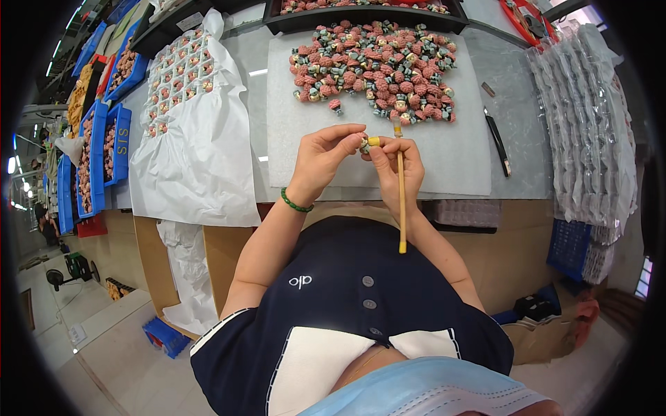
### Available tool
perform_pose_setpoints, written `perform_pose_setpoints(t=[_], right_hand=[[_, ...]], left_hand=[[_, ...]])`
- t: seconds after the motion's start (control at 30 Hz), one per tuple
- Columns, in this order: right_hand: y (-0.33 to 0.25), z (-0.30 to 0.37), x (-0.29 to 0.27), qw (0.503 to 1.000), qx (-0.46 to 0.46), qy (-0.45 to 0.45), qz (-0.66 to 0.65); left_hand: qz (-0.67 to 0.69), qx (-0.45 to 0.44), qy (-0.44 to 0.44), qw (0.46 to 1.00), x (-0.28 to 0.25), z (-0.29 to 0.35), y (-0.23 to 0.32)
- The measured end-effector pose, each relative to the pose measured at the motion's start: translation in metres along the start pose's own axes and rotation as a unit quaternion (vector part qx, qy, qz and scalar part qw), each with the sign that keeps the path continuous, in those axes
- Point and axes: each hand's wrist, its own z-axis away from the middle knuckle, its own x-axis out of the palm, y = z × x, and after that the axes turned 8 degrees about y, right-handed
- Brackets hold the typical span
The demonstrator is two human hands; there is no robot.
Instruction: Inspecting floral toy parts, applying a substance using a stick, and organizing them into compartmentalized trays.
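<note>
Between the thumb and fingertips of my left hand (326, 156) is a small painted figurine (364, 145), partly hidden by the fingers. My right hand (402, 163) meets it from the other side, with a yellow wrap (374, 141) on a fingertip. Tucked in that same hand is a slim brush (402, 201) with a wooden handle, its tip pointing away from me. Just beyond my hands, a large pile of pink-topped figurines (374, 66) covers the far part of a white foam sheet (305, 163). One loose figurine (336, 106) lies apart from the pile.
At left, a white tray (182, 73) of figurines is partly covered by thin white sheeting (198, 166). Blue bins (116, 142) stand farther left. A black tray (368, 17) sits behind the pile. To the right are a dark knife (497, 142) and stacked clear plastic trays (579, 125).
</note>
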Motion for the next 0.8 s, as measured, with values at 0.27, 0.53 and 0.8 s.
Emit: perform_pose_setpoints(t=[0.27, 0.53, 0.8], right_hand=[[0.004, 0.0, 0.011, 0.966, -0.163, -0.039, 0.196], [0.015, -0.014, 0.029, 0.91, -0.304, -0.08, 0.27], [0.019, -0.042, 0.08, 0.846, -0.287, -0.111, 0.436]], left_hand=[[0.213, -0.075, -0.011, 0.974, -0.016, 0.0, -0.008], [0.265, -0.107, -0.009, 0.958, -0.046, 0.004, 0.001], [0.283, -0.129, 0.01, 0.95, -0.086, 0.015, 0.018]])
